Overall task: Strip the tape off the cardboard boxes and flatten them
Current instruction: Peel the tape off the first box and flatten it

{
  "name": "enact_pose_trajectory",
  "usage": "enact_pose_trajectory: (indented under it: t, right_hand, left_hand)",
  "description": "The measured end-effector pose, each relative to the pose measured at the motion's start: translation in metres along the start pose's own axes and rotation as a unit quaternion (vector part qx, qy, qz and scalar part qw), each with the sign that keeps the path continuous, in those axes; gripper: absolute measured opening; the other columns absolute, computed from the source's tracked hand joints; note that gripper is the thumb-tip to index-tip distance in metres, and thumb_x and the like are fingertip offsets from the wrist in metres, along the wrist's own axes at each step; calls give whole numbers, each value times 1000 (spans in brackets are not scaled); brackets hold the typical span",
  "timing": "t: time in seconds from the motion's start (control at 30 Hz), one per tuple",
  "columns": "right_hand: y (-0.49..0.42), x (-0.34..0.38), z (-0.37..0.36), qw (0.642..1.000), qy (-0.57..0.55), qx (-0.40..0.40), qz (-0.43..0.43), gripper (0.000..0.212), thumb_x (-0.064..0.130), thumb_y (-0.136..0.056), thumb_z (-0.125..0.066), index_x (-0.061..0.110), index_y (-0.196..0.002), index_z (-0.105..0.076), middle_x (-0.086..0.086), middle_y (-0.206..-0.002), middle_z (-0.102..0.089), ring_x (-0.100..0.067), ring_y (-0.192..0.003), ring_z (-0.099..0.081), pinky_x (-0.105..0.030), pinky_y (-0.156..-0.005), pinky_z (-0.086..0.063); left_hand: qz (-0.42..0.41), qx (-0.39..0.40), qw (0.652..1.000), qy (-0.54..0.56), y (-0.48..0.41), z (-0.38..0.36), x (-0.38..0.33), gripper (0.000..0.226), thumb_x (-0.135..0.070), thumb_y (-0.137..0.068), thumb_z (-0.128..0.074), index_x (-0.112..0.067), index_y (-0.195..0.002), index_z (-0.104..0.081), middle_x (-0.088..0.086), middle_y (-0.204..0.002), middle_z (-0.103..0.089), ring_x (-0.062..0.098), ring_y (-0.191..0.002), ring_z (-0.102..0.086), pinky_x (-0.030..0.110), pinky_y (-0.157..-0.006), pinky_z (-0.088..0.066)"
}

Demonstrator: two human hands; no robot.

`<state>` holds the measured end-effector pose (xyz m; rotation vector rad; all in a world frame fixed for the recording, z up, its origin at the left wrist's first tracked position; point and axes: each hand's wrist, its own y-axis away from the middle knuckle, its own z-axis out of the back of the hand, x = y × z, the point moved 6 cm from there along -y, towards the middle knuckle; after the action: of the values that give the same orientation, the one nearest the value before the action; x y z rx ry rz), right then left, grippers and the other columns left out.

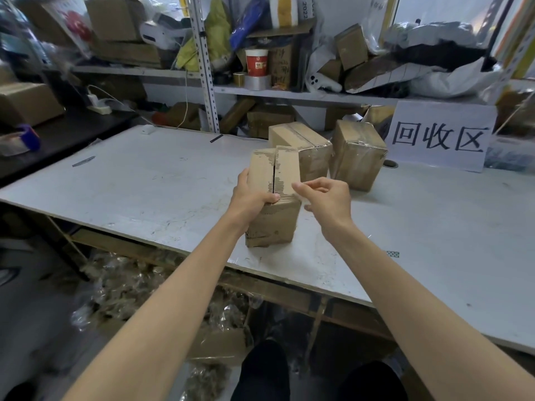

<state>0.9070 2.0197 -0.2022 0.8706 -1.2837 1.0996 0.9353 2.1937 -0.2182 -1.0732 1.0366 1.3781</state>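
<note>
Left hand [249, 195] gripping upright cardboard box [273, 198], torn top flaps

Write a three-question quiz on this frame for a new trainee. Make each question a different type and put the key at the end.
1. Multiple choice: which hand grips the front box? A) left B) right C) neither
2. True or false: the right hand lies flat on top of the front box.
3. Short answer: how many cardboard boxes stand on the white table?

Key
1. A: the left hand holds it by its near upper edge.
2. False: its thumb and forefinger pinch together beside the box's upper right edge. Whether tape is between them is unclear.
3. Three: the front box and the two rear boxes.
</note>
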Motion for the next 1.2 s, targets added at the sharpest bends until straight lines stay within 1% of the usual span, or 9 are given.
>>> enact_pose_trajectory:
  t: [0.1,0.2,0.3,0.43,0.6,0.7,0.83,1.0,1.2]
  right_hand:
    - [-7,-6,5,998,-2,-30,-50,23,32,-70,-83,15,-72,-66,0,-76,-66,-16,-76,-63,-39,-73,-57]
    - [-10,-9,1,991,-8,69,-113,24,29,-73,-82,11,-84,-69,-4,-93,-69,-24,-79,-69,-34,-68,-58]
    - [-10,-16,6,966,-114,105,-207,17,9,-73,-80,2,-86,-71,-15,-100,-66,-30,-87,-68,-36,-67,-61]
    - [-6,-29,13,955,-174,88,-222,13,-6,-69,-78,-5,-78,-69,-18,-81,-72,-25,-80,-70,-28,-55,-58]
    - [0,-46,29,945,-203,42,-253,18,-14,-68,-74,-2,-79,-66,-16,-71,-71,-20,-64,-72,-27,-55,-56]
    - [-5,-44,49,961,-178,-13,-211,23,-18,-63,-75,-2,-77,-67,-17,-71,-70,-24,-65,-72,-24,-53,-56]
    - [-10,-32,68,995,-15,-72,-72,29,-6,-57,-86,5,-78,-69,-11,-75,-69,-23,-73,-69,-27,-65,-58]
    - [-13,-21,80,979,126,-137,77,33,14,-58,-91,17,-81,-68,5,-78,-67,2,-68,-62,-15,-62,-50]
    - [-20,-29,86,967,150,-176,106,25,5,-63,-86,13,-77,-67,7,-68,-63,-4,-65,-64,-3,-56,-43]
  left_hand:
    - [-4,-3,1000,5,1,0,2,89,-10,-82,-76,-22,-151,-22,6,-142,-46,25,-127,-47,47,-107,-43]
    - [-7,-8,1000,12,2,3,3,88,-10,-82,-76,-22,-151,-23,6,-143,-46,25,-127,-47,46,-107,-43]
    - [-13,-6,1000,8,3,1,2,87,-9,-82,-76,-22,-150,-25,3,-140,-47,22,-125,-47,40,-101,-47]
    - [-6,-8,1000,28,6,4,6,84,-8,-79,-78,-23,-147,-31,-2,-128,-48,18,-115,-49,22,-74,-43]
    - [15,-15,1000,22,5,8,8,78,-6,-75,-79,-22,-141,-41,-1,-123,-51,24,-113,-52,36,-87,-48]
    - [24,-58,998,7,4,19,15,75,-4,-78,-76,-24,-141,-39,2,-122,-52,27,-110,-52,43,-78,-53]
    - [24,-41,999,1,2,12,13,74,-7,-80,-75,-21,-141,-36,2,-121,-51,28,-113,-52,46,-77,-50]
    - [17,-40,999,-21,-1,6,14,73,-13,-81,-75,-19,-141,-34,6,-125,-51,29,-113,-52,44,-76,-51]
    - [11,-32,999,-20,-3,0,15,74,-12,-80,-76,-19,-141,-35,5,-123,-51,28,-113,-52,45,-78,-52]
